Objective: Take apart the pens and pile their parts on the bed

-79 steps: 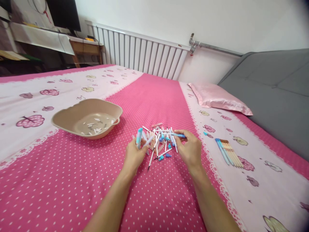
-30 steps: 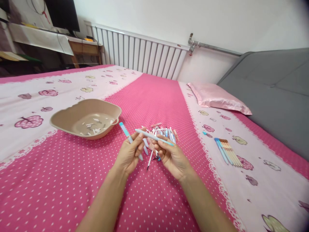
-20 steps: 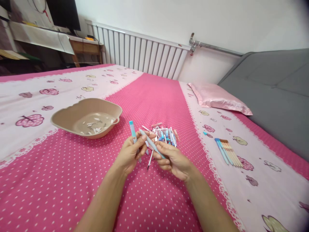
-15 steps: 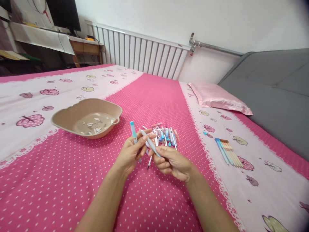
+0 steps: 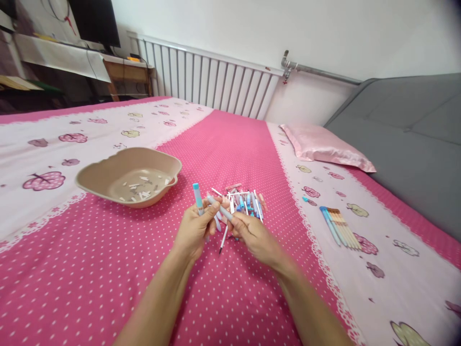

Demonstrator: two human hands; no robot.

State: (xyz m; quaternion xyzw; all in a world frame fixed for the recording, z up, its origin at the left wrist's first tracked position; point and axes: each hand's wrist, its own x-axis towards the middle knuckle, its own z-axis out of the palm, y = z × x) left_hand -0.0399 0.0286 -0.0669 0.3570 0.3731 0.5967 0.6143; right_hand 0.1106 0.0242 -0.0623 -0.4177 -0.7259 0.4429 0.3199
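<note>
My left hand (image 5: 194, 228) is closed around a pen piece with a light-blue end (image 5: 197, 193) that points up. Its thumb and finger also pinch the far end of a pale blue-grey pen barrel (image 5: 225, 213). On the near end of that barrel, my right hand (image 5: 254, 235) is closed in a pinch, so both hands grip it, tilted between them. Just beyond lies a heap of pen parts (image 5: 248, 204) with white refills and blue and pink pieces, partly hidden by my fingers. One white refill (image 5: 224, 240) with a dark tip sticks out toward me.
A beige basin (image 5: 129, 166) with small white and grey bits stands at left. To the right lies a row of pens (image 5: 340, 227) with blue and brown ends, and a small blue piece (image 5: 305, 199). Farther back are a pink pillow (image 5: 327, 146) and a grey headboard (image 5: 406, 129).
My right hand has shifted slightly, its fingers now covering more of the barrel's near end. The barrel has dropped a little and stays between both hands.
</note>
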